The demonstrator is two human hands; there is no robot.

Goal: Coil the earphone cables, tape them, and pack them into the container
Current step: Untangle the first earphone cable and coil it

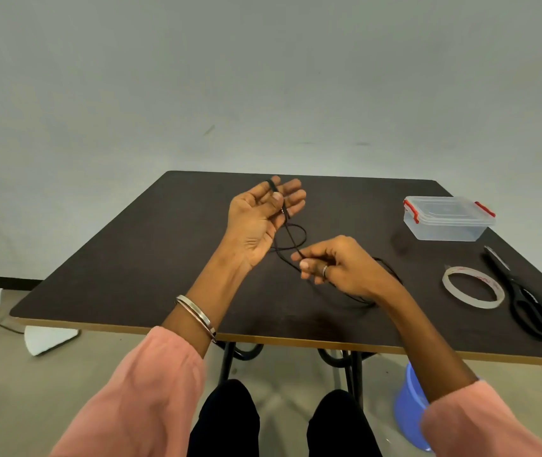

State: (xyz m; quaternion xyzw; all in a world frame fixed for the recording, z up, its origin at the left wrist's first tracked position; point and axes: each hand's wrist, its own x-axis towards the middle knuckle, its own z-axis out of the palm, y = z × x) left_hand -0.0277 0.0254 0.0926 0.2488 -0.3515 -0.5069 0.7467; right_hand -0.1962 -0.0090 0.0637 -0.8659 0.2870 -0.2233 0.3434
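from the head camera, the left hand is raised palm-up over the far middle of the dark table, its thumb pressing the black earphone cable against the fingers. the cable runs down to the right hand, which pinches it between thumb and forefinger nearer the person; more loops of it lie on the table under and beside that hand. at the far right stands a clear container with red clips, lid on. nearer, on the right, lie a roll of tape and black scissors, just beside each other. a blue bucket sits on the floor below.
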